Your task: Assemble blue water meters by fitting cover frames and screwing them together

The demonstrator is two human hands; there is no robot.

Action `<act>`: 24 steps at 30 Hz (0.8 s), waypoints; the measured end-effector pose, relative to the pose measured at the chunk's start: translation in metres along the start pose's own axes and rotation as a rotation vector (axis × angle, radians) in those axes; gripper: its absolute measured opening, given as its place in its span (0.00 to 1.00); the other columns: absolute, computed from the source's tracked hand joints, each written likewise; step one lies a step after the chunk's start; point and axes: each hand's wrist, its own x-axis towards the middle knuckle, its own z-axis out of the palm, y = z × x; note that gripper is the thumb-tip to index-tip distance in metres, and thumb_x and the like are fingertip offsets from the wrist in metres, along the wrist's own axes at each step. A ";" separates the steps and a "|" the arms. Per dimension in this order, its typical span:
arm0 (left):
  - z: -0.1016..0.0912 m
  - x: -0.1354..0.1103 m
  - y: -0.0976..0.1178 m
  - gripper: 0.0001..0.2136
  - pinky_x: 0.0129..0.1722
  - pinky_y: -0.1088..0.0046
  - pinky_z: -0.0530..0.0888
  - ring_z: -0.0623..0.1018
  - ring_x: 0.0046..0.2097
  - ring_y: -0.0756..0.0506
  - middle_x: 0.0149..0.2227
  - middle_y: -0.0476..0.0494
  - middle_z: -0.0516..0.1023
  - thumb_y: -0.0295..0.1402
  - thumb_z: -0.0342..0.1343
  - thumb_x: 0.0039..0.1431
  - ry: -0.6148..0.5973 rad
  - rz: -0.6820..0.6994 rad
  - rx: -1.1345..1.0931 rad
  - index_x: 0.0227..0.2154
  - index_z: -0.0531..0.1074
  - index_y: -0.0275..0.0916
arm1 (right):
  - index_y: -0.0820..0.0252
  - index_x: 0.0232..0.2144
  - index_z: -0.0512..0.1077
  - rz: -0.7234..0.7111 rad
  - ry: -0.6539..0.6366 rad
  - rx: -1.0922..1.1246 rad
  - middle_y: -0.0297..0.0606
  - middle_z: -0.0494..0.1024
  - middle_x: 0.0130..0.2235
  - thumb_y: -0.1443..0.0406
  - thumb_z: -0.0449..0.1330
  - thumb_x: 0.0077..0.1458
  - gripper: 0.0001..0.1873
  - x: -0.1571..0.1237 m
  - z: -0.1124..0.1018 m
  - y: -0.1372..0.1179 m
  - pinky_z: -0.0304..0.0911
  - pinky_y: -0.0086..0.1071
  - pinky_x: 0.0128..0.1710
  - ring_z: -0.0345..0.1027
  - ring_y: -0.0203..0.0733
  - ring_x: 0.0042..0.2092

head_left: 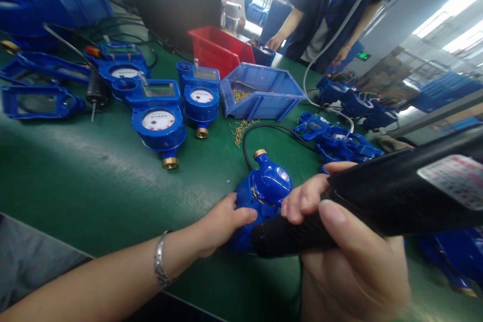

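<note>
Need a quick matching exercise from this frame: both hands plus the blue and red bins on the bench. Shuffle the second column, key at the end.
1. Left hand
2. Right hand
3. Blue bin
4. Red bin

A. Contains small brass-coloured pieces
B. Wrapped around a black tool
C. Beside the upright dark panel
D. Holding a blue meter, thumb on top

Pairs: 1-D, 2-B, 3-A, 4-C

Blue meters (160, 133) and a plastic bin (269, 105) of brass-coloured screws (240, 94) crowd a green workbench (94, 171) in a factory workshop, with a black power tool (392, 186) held above and a co-worker (315, 10) standing opposite
</note>
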 end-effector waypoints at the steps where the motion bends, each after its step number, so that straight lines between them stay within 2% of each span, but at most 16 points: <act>1: -0.001 -0.001 0.001 0.27 0.47 0.63 0.70 0.75 0.48 0.36 0.46 0.36 0.77 0.42 0.59 0.44 -0.027 0.007 0.056 0.47 0.67 0.34 | 0.56 0.40 0.66 0.000 -0.010 0.003 0.29 0.72 0.24 0.67 0.60 0.49 0.13 0.001 0.000 0.000 0.64 0.32 0.29 0.66 0.34 0.25; 3: -0.007 -0.002 0.007 0.22 0.43 0.65 0.72 0.77 0.45 0.38 0.42 0.38 0.79 0.45 0.51 0.52 -0.030 0.066 0.345 0.44 0.71 0.35 | 0.56 0.41 0.66 0.005 -0.033 0.008 0.29 0.72 0.24 0.68 0.60 0.49 0.15 0.002 -0.001 0.000 0.64 0.33 0.28 0.66 0.35 0.25; 5: -0.016 0.001 0.017 0.23 0.39 0.65 0.72 0.78 0.40 0.39 0.35 0.38 0.80 0.48 0.43 0.58 0.066 0.166 0.732 0.37 0.75 0.36 | 0.55 0.41 0.66 0.010 -0.047 0.013 0.29 0.73 0.24 0.68 0.61 0.48 0.15 0.002 -0.002 -0.001 0.64 0.33 0.28 0.67 0.35 0.25; 6: -0.021 0.004 0.024 0.24 0.39 0.64 0.72 0.78 0.39 0.38 0.33 0.38 0.80 0.49 0.42 0.59 0.146 0.219 0.900 0.33 0.77 0.36 | 0.55 0.41 0.66 0.010 -0.049 0.015 0.29 0.73 0.24 0.68 0.61 0.48 0.15 0.002 -0.002 -0.002 0.64 0.33 0.29 0.67 0.35 0.25; 7: -0.027 0.010 0.032 0.22 0.41 0.63 0.70 0.77 0.41 0.36 0.33 0.37 0.79 0.49 0.46 0.57 0.232 0.260 0.992 0.32 0.77 0.36 | 0.55 0.41 0.66 0.007 -0.049 0.015 0.29 0.73 0.25 0.68 0.61 0.48 0.15 0.002 -0.002 -0.002 0.64 0.33 0.29 0.67 0.36 0.26; 9: -0.039 0.028 0.049 0.17 0.48 0.60 0.66 0.72 0.49 0.33 0.41 0.35 0.77 0.43 0.53 0.54 0.380 0.333 1.114 0.38 0.76 0.36 | 0.55 0.40 0.67 0.002 -0.050 0.015 0.29 0.73 0.24 0.68 0.60 0.48 0.15 0.002 -0.003 -0.002 0.65 0.33 0.29 0.67 0.36 0.26; 11: -0.050 0.053 0.063 0.12 0.51 0.61 0.63 0.70 0.51 0.36 0.43 0.36 0.75 0.35 0.52 0.57 0.450 0.390 1.220 0.38 0.76 0.36 | 0.54 0.40 0.67 -0.007 -0.063 0.005 0.29 0.73 0.24 0.68 0.60 0.48 0.14 0.002 -0.004 -0.002 0.65 0.33 0.29 0.67 0.36 0.26; 13: -0.057 0.079 0.071 0.10 0.52 0.61 0.63 0.70 0.50 0.39 0.42 0.37 0.75 0.31 0.51 0.58 0.450 0.420 1.307 0.37 0.76 0.36 | 0.53 0.40 0.68 -0.008 -0.087 -0.004 0.29 0.74 0.25 0.68 0.60 0.49 0.14 0.002 -0.006 -0.002 0.65 0.33 0.30 0.67 0.36 0.26; 17: -0.065 0.116 0.068 0.09 0.49 0.56 0.68 0.73 0.47 0.42 0.44 0.41 0.74 0.35 0.53 0.59 0.402 0.428 1.414 0.39 0.72 0.35 | 0.53 0.41 0.68 -0.007 -0.101 0.005 0.29 0.73 0.26 0.68 0.60 0.50 0.14 0.002 -0.008 -0.002 0.65 0.34 0.29 0.67 0.37 0.27; 20: -0.067 0.128 0.062 0.11 0.47 0.57 0.70 0.73 0.46 0.43 0.45 0.41 0.73 0.37 0.53 0.60 0.395 0.424 1.423 0.41 0.71 0.36 | 0.52 0.41 0.68 0.004 -0.108 0.020 0.30 0.73 0.26 0.67 0.60 0.51 0.13 0.001 -0.010 -0.002 0.65 0.33 0.30 0.67 0.37 0.28; 24: -0.066 0.130 0.062 0.11 0.48 0.56 0.70 0.73 0.47 0.43 0.46 0.41 0.73 0.36 0.53 0.60 0.420 0.429 1.349 0.41 0.70 0.35 | 0.51 0.42 0.68 0.020 -0.138 -0.002 0.29 0.74 0.27 0.67 0.60 0.52 0.14 0.001 -0.012 -0.002 0.65 0.34 0.33 0.68 0.37 0.29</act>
